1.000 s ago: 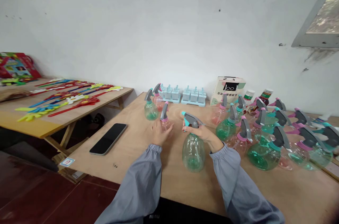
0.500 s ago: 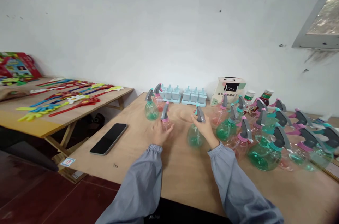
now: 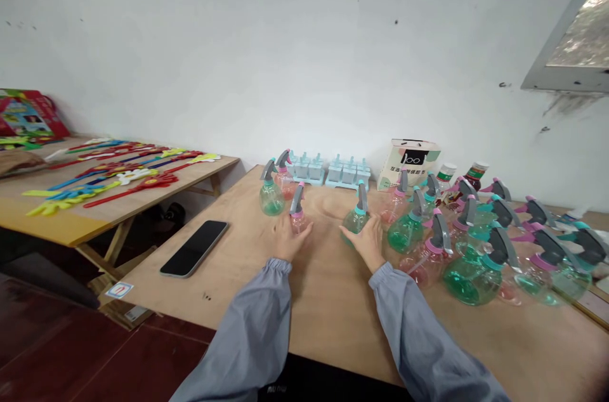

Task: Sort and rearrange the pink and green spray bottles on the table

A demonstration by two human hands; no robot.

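Observation:
My left hand [image 3: 288, 238] is wrapped round the body of a pink spray bottle [image 3: 299, 222] with a grey trigger head, which stands upright on the wooden table [image 3: 328, 326]. My right hand [image 3: 368, 238] grips the body of a green spray bottle [image 3: 354, 219], also upright, its grey and teal head showing above the fingers. Behind my left hand stand another green bottle [image 3: 271, 196] and another pink bottle [image 3: 285, 181]. Several green and pink spray bottles [image 3: 476, 278] crowd the right side of the table.
A black phone [image 3: 194, 249] lies at the left. Light blue ice-pop moulds [image 3: 348, 172], a printed box [image 3: 409, 164] and capped bottles [image 3: 476, 175] line the wall. On a second table [image 3: 57, 221] at the left lie colourful hand-shaped sticks [image 3: 130, 188].
My right hand has moved from the green bottle's trigger head down to its body. That bottle sits slightly farther back and its head is turned. My left hand keeps its place.

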